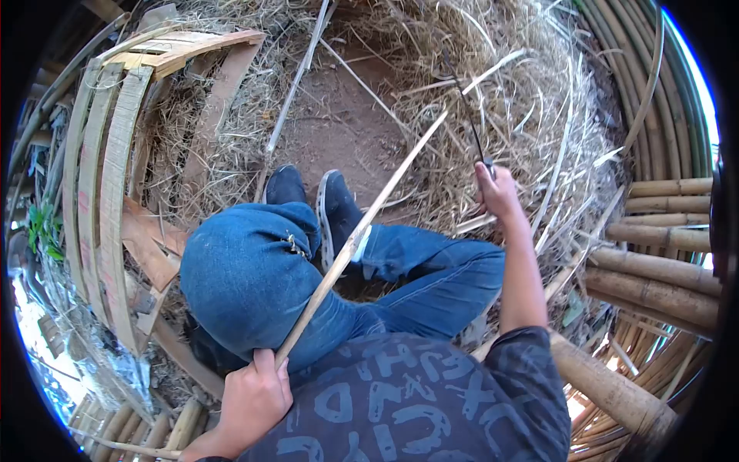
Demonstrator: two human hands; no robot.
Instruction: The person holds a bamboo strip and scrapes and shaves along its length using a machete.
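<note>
Stick (340, 264) slanted over jeans (242, 281), left fingers (264, 366) gripping its lower end; right fingers (486, 183) gripped a knife (475, 131) beside its tip, apart. Any cut needed the blade closer.

The single view looks steeply down from head height, close above the dark patterned shirt (400, 400), facing the straw-strewn brown ground (335, 123) at top centre.

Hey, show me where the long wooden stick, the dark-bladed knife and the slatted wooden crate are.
Stick (352, 245): head view, near the middle of its length.
Knife (474, 129): head view, on the lower blade, near the hand.
Crate (122, 146): head view, on a long side slat.
</note>
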